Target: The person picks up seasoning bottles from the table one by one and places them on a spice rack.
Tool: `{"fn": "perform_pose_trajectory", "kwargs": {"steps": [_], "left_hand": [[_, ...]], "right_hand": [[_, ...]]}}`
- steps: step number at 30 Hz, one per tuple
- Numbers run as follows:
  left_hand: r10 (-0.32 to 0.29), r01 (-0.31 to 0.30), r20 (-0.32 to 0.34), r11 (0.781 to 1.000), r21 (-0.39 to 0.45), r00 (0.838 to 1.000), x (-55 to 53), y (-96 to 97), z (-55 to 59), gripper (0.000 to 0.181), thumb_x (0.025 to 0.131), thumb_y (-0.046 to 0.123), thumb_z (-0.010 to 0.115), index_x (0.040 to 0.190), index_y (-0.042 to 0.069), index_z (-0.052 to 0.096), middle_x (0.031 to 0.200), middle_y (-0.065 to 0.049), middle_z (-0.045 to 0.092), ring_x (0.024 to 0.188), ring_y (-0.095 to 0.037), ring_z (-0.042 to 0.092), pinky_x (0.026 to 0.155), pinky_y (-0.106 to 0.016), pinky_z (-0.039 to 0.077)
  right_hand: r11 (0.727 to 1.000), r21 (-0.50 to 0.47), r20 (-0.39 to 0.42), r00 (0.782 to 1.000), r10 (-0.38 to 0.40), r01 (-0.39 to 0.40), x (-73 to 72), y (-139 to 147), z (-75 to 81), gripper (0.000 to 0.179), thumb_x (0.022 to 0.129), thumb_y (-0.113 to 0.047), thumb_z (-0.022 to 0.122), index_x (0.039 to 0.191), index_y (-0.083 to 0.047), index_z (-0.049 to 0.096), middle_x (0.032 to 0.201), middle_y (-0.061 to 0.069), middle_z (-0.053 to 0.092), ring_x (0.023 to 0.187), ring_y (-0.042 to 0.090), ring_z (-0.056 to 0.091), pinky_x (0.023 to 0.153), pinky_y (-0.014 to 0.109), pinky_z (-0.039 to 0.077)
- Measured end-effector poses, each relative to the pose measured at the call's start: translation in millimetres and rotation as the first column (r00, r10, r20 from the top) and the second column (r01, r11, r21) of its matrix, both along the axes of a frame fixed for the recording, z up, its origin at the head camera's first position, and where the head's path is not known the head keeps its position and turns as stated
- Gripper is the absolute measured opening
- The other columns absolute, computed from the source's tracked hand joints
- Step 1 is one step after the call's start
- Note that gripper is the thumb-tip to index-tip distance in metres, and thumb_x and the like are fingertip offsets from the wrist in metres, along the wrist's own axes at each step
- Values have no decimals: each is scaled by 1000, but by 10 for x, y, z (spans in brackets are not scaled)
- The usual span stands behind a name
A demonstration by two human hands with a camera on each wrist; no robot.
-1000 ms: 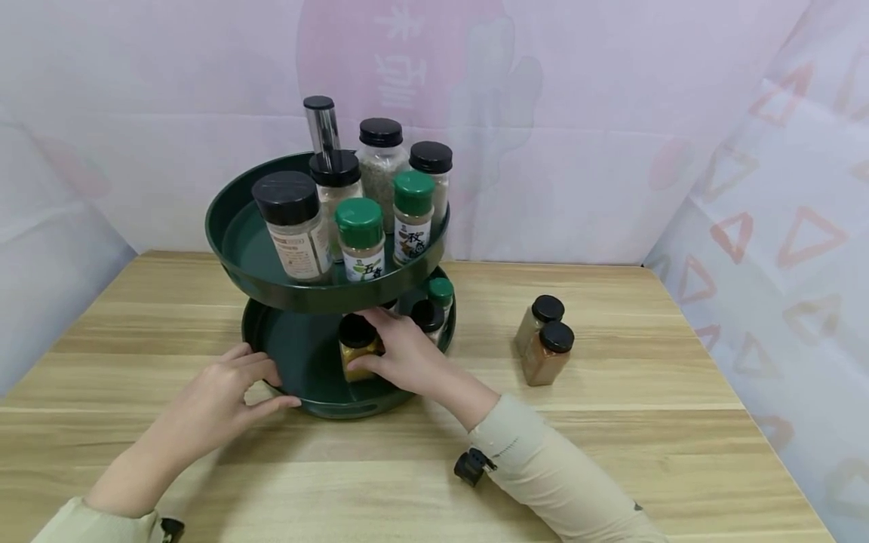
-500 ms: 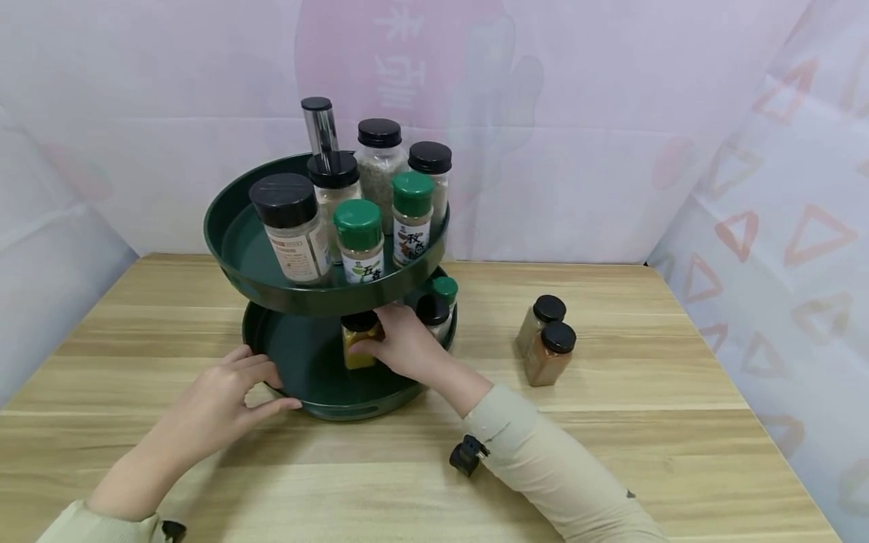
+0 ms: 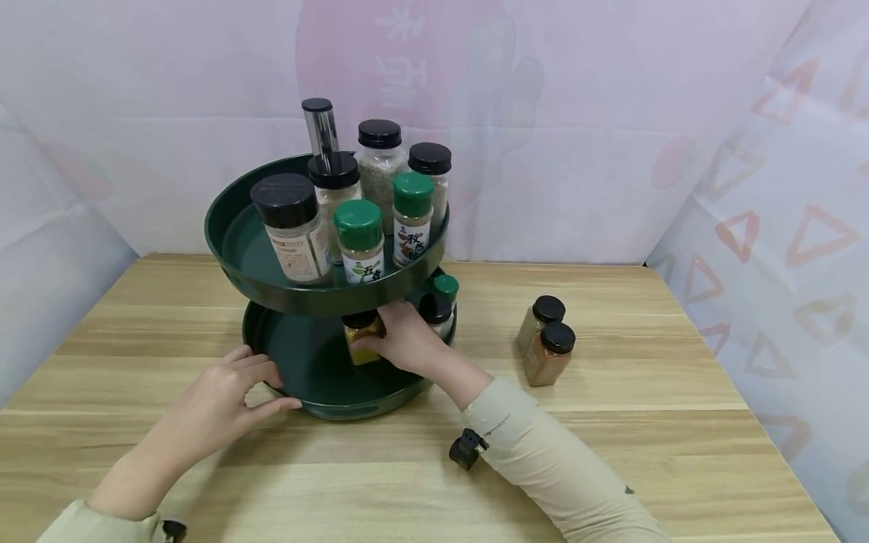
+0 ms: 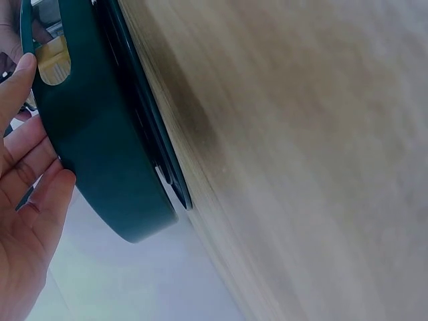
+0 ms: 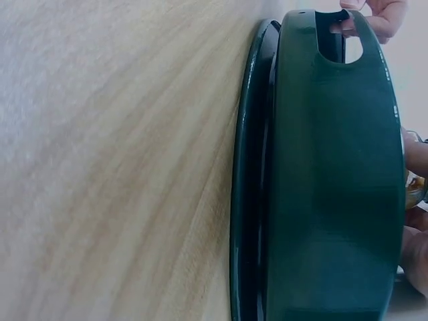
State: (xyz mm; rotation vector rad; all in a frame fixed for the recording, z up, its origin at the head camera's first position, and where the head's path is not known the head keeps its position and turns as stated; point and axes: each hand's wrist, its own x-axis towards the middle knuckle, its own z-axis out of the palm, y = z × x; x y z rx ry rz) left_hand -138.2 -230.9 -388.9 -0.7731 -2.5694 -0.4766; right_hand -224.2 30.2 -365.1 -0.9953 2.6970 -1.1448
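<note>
A dark green two-tier round spice rack (image 3: 333, 407) stands on the wooden table. Under its upper tray (image 3: 319, 302), my right hand (image 3: 414, 343) grips a black-lidded spice jar (image 3: 363, 353) with yellow contents. The jar is upright over the lower tray; whether its base touches the floor of the tray is hard to tell. Some of the right fingers are hidden behind the jar and upper tray. At the front left, my left hand (image 3: 227, 392) holds the lower tray's rim; in the left wrist view its thumb and fingers (image 4: 40, 150) lie against the green wall.
Several spice jars crowd the upper tray, including a green-capped jar (image 3: 360, 234) and a wide black-capped jar (image 3: 292, 234). A black-lidded jar (image 3: 437, 313) stands right of my right hand on the lower tray. Two jars (image 3: 546, 358) stand together on the table at right.
My right hand has moved the yellow jar slightly farther back and to the right, under the upper tray. The left hand keeps its place on the rim.
</note>
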Motion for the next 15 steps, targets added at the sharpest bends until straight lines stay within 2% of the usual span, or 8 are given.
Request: {"fn": "perform_pose_trajectory", "kwargs": {"steps": [6,13,15], "left_hand": [[-4,4,0,1000,-3,1000,-1,-1,-14,28,66,27,91,76,22,66,74,12,61,75,-6,50,60,-23,49],[-14,14,-14,1000,9,1000,-12,-4,-13,29,64,25,92,75,21,66,74,12,61,75,-7,49,60,-22,48],[-16,17,-18,1000,14,1000,-12,-6,-13,29,64,24,92,75,20,65,74,11,61,75,-7,49,60,-22,48]], "right_hand": [[1000,0,0,1000,1,-1,-3,18,-21,59,91,-23,73,139,-11,43,134,11,53,114,21,57,100,34,50],[999,-26,-7,1000,19,-19,41,77,24,49,92,-22,72,132,-7,49,120,11,58,96,20,55,79,25,47],[999,-36,-17,999,32,-33,63,103,53,46,92,-21,72,131,-6,52,118,11,59,96,21,55,79,26,47]]}}
